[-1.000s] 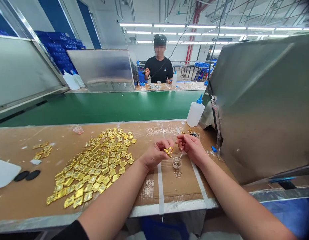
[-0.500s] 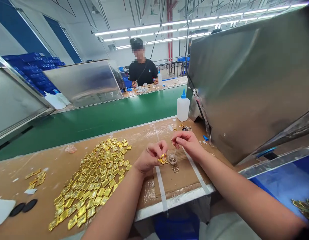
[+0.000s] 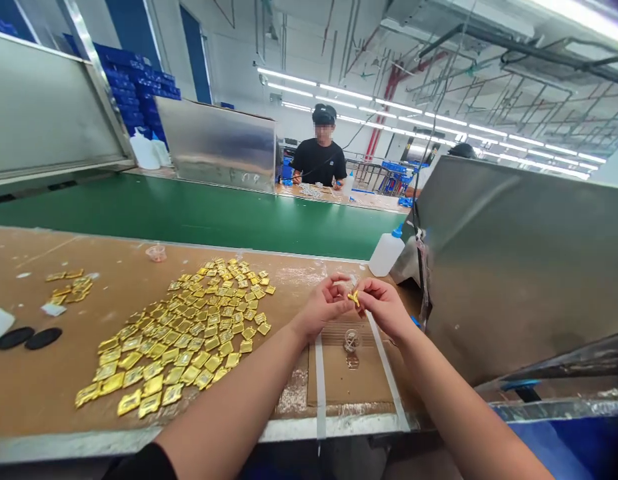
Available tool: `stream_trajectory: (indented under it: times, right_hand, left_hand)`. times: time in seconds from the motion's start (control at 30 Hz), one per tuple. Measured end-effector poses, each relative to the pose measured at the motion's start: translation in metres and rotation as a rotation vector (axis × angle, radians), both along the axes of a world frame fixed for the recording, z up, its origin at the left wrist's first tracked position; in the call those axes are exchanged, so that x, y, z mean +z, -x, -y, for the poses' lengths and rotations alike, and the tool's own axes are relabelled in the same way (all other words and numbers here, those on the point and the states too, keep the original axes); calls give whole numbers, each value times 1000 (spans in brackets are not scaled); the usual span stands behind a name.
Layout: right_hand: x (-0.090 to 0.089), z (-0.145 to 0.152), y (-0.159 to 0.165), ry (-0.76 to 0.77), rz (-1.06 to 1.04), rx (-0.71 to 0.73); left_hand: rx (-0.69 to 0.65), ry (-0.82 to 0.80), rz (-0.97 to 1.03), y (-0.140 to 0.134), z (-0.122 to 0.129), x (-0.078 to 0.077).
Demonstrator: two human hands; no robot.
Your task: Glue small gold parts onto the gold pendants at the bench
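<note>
My left hand [image 3: 325, 305] and my right hand [image 3: 387, 308] meet above the cardboard pad. Between their fingertips is a small shiny gold metal piece [image 3: 355, 298]; fingers cover part of it, and its exact kind is unclear. My right thumb and fingers pinch it, while my left thumb and fingertips close on its other side. Just below the hands stands a small clear cup [image 3: 351, 339] with thin bits inside. Small thin metal pieces [image 3: 353, 361] lie in front of the cup. Left of my left arm spreads a large group of flat gold pieces [image 3: 189, 333].
A white bottle with a blue cap [image 3: 387, 253] stands beside a metal panel [image 3: 519, 267] at right. A green conveyor belt [image 3: 213, 220] runs behind the table. Two black ovals [image 3: 43, 338] lie far left. Across the belt, a person in black [image 3: 319, 163] sits at a bench.
My right hand has come over to my left hand, and both now meet at the gold piece, farther from the table's front edge. The view has turned and tilted.
</note>
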State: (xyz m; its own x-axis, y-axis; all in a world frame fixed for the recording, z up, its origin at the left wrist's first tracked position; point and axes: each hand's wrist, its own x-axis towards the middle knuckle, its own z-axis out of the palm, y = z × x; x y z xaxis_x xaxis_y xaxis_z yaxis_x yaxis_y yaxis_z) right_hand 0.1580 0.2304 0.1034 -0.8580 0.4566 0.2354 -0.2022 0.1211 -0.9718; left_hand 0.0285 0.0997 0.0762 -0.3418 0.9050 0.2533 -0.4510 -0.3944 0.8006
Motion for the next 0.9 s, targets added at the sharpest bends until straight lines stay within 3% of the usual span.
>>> stream_trajectory:
  times: [0.2,0.37,0.47,0.67,0.77,0.9]
  right_hand:
    - [-4,-39,80,-436,322,-266]
    - [-17,-51,131,-590,368,-363]
    - [-11,-55,125,-640,273,-532]
    - [4,-80,55,-610,55,-1152]
    - [-2,-98,42,-526,112,-1200]
    - [-9,-120,55,-415,236,-1156]
  left_hand:
    - [487,46,425,25,-5,-5]
    - [521,55,398,30,-3,-8]
    - [518,44,337,27,-2,-6]
    - [509,30,256,25,-9,-6]
    - [496,30,200,23,-12,-6]
    - [489,28,128,21,-10,-6]
